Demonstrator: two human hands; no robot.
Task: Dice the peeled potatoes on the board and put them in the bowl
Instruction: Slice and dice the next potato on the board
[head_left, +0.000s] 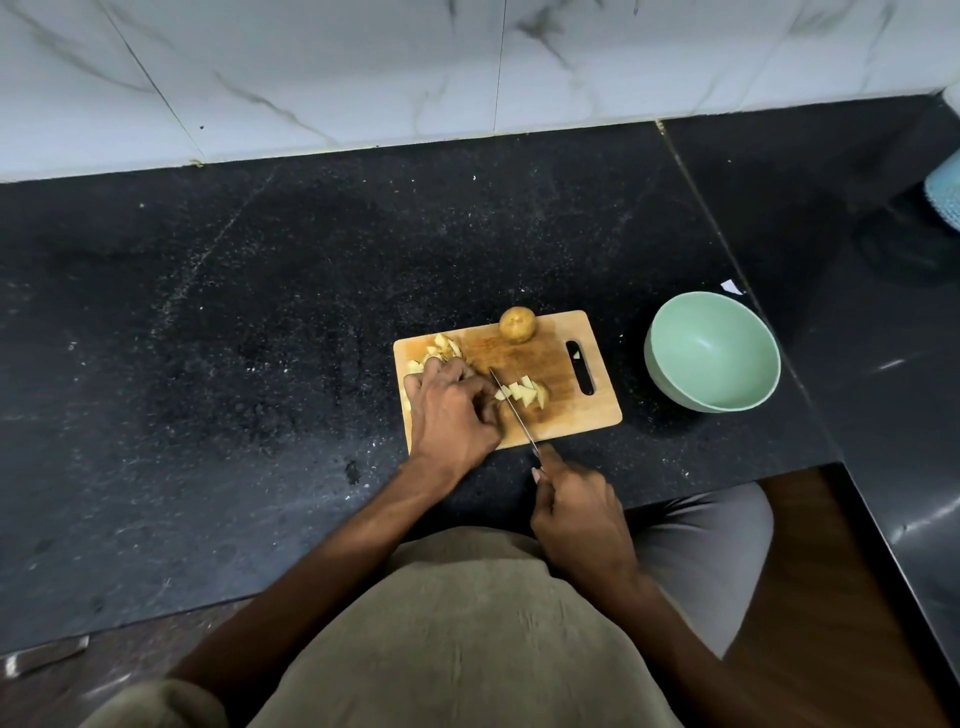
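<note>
Right hand (579, 512) grips the knife (511, 408) among potato pieces (524, 392); left hand (452, 410), fingers curled, holds potato on the board (566, 410).

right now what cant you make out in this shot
- What the left hand holds down on the cutting board: hidden under its fingers, head view.
- The knife handle: wrapped inside the right hand.
- Pale blue thing at the right: cut off by the frame edge.
- Bit in the board's handle slot: too small to tell.
</note>
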